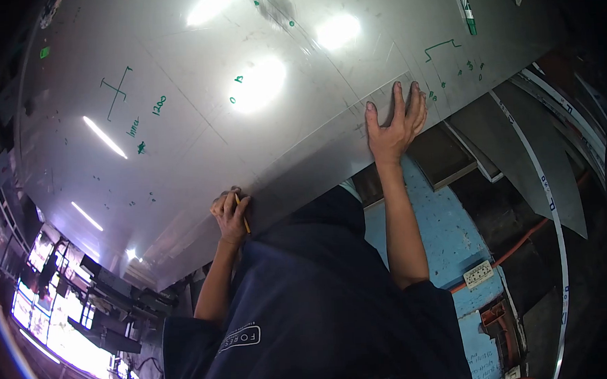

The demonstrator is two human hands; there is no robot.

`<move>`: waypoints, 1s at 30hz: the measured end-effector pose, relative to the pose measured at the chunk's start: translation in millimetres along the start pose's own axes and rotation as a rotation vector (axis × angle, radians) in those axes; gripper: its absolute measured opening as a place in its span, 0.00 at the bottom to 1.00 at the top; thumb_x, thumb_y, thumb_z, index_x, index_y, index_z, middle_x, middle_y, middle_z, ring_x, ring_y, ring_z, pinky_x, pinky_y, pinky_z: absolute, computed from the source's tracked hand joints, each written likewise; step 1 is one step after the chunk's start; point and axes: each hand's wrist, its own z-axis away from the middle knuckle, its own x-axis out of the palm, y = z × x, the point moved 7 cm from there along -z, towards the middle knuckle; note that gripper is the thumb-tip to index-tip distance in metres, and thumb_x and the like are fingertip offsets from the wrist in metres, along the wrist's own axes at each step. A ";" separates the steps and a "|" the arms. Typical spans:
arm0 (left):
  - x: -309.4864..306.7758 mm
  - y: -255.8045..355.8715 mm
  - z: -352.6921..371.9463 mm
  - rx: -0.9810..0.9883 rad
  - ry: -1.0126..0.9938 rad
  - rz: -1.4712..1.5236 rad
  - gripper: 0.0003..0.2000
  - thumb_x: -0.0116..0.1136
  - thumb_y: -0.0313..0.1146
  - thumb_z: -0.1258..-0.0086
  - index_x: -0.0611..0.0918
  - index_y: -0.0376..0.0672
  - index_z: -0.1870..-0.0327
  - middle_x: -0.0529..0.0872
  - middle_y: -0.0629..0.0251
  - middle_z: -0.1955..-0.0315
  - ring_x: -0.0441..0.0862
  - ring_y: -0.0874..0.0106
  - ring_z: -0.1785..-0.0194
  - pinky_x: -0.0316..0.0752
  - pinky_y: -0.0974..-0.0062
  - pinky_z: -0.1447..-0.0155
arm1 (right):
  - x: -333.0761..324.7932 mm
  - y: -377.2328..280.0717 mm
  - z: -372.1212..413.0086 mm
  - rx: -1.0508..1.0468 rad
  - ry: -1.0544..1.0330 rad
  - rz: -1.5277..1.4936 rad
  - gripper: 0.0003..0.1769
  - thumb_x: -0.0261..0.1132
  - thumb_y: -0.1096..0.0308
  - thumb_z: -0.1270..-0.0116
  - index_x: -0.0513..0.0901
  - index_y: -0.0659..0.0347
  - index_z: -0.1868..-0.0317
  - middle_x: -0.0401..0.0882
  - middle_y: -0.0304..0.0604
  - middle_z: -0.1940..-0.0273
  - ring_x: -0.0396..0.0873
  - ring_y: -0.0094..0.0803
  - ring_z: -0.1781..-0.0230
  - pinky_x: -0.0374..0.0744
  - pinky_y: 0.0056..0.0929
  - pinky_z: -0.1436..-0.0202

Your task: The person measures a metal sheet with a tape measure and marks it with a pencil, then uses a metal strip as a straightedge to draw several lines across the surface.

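A large shiny metal sheet (pixel 198 147) lies before me, marked with green handwriting and thin scribed lines. My left hand (pixel 229 215) is at its near edge, fingers curled around a yellow-orange pencil (pixel 242 217) that points down toward my shirt. Farther right, my right hand (pixel 396 130) rests flat on the sheet with thumb and fingers spread. A long straight line runs along the sheet between the two hands. Green sketched profiles and figures sit beyond my right fingertips.
A green marker (pixel 465 6) lies on the sheet at the upper right. Below the sheet's right side are a blue panel (pixel 415 218), a power outlet (pixel 478 274) with an orange cable, and a long curved measuring strip (pixel 550 197). Bright windows (pixel 55 305) show at lower left.
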 end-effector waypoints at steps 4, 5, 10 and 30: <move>1.1 -1.1 1.5 -0.009 0.006 -0.004 0.17 0.65 0.32 0.39 0.84 0.60 0.48 0.77 0.67 0.38 0.74 0.62 0.38 0.65 0.56 0.35 | -0.5 -0.4 -0.6 -0.003 0.006 0.002 0.40 0.72 0.46 0.38 0.73 0.46 0.27 0.60 0.52 0.23 0.56 0.58 0.22 0.54 0.66 0.23; 1.0 -0.8 2.7 -0.016 0.005 -0.010 0.17 0.65 0.32 0.39 0.84 0.60 0.48 0.77 0.67 0.38 0.74 0.62 0.38 0.65 0.56 0.35 | -0.5 -0.7 -0.1 -0.001 0.006 0.009 0.39 0.72 0.46 0.37 0.73 0.46 0.27 0.60 0.52 0.23 0.56 0.58 0.22 0.54 0.66 0.23; 2.3 -0.6 1.9 -0.019 0.003 -0.008 0.17 0.63 0.33 0.38 0.84 0.61 0.48 0.77 0.67 0.38 0.74 0.62 0.39 0.65 0.55 0.36 | -0.5 -1.4 -0.8 -0.009 0.014 0.008 0.39 0.72 0.46 0.37 0.73 0.46 0.27 0.60 0.53 0.23 0.56 0.59 0.22 0.54 0.66 0.23; 2.4 2.1 0.8 -0.002 -0.003 -0.020 0.16 0.63 0.33 0.37 0.83 0.58 0.48 0.78 0.63 0.41 0.75 0.61 0.42 0.65 0.55 0.38 | 1.0 -1.5 -0.4 -0.035 0.002 -0.014 0.39 0.71 0.48 0.36 0.73 0.50 0.26 0.60 0.54 0.23 0.55 0.61 0.22 0.51 0.66 0.22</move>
